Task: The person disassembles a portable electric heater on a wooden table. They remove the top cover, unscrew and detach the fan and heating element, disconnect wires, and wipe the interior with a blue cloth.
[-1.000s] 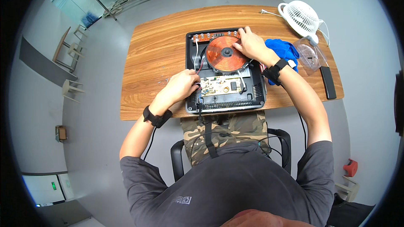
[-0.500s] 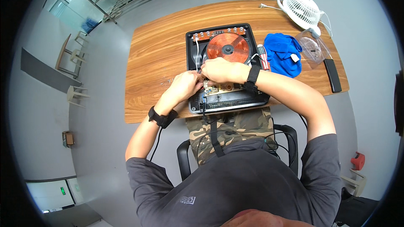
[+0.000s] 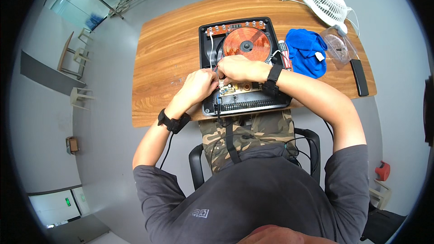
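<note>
Induction cooker lies opened at the near edge of the wood-grain worktop, its round copper coil facing up on the near side of an orange button strip. The left hand comes over the cooker's left side with curled fingers; the right hand reaches in across the coil's near edge, its fingers bent downward. Their fingertips come close together at the left end of the pale circuit board; whether either pinches anything cannot be told, since the hands cover the spot. A white cable runs from the strip toward them. Right of the cooker lie a blue cloth and a black slab, with a white fan beyond.
</note>
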### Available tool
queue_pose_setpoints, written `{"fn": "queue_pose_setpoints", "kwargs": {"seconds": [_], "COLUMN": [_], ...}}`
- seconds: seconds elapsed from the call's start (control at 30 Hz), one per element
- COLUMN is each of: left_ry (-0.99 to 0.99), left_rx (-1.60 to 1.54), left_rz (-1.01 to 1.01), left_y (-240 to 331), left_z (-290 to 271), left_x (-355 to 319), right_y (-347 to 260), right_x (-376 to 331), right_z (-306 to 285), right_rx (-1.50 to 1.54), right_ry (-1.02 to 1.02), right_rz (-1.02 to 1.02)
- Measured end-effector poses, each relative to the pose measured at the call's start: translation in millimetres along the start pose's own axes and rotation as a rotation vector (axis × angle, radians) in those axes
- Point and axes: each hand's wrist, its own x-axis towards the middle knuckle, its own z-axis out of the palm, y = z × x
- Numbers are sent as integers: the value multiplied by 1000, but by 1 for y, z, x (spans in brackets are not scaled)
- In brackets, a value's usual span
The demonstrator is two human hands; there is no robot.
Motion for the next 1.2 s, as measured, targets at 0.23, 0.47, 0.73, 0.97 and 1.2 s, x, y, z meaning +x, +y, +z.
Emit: {"fn": "queue_pose_setpoints", "kwargs": {"seconds": [0.23,0.47,0.73,0.97,1.2], "left_ry": [55,-14,148,93,-28], "left_rx": [39,-77,-120,-98,-82], "left_rz": [87,-77,49,-28,-44], "left_y": [2,-5,-8,-13,13], "left_z": [5,10,15,0,-13], "left_x": [-2,3,-1,1,-14], "right_y": [-8,0,1,-5,-1], "right_x": [8,17,14,10,8], "right_z": [2,11,13,6,10], "right_rx": [-67,19,99,44,72], "right_ry": [15,0,-13,-31,-6], "right_rz": [-14,-83,-55,-33,-28]}}
